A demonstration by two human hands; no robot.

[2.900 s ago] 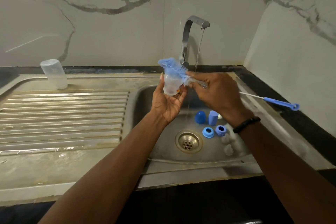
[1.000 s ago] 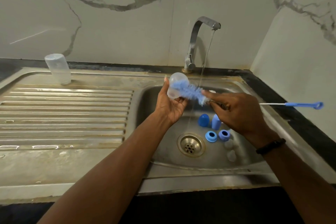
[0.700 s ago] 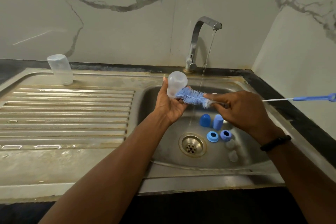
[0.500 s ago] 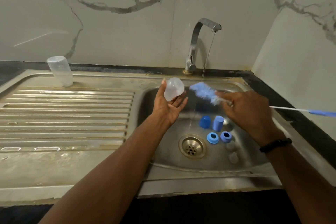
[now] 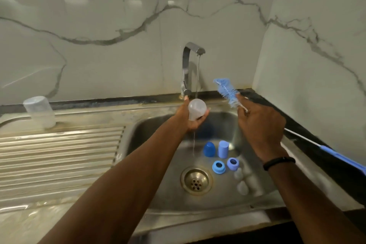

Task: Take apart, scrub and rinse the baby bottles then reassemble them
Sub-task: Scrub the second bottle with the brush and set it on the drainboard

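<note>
My left hand [image 5: 191, 120] holds a small clear baby bottle [image 5: 196, 109] under the thin stream from the tap [image 5: 190, 61], over the sink basin [image 5: 150, 136]. My right hand [image 5: 259, 123] grips the wire stem of a blue bottle brush [image 5: 226, 92], bristles up and clear of the bottle, its long blue handle [image 5: 344, 161] trailing to the right. On the basin floor stand two blue caps [image 5: 209, 149] [image 5: 223, 148], two blue collar rings [image 5: 218, 167] [image 5: 233, 163] and two clear teats [image 5: 238, 173] [image 5: 242, 187].
A second clear bottle [image 5: 39, 112] stands upside down at the back left of the ribbed draining board [image 5: 59, 156]. The drain [image 5: 196, 180] sits in the basin's middle. Marble walls close in behind and to the right, above a black countertop [image 5: 309, 132].
The brush has come out of the bottle and risen to the right. My left hand has carried the bottle up and back, into the running water.
</note>
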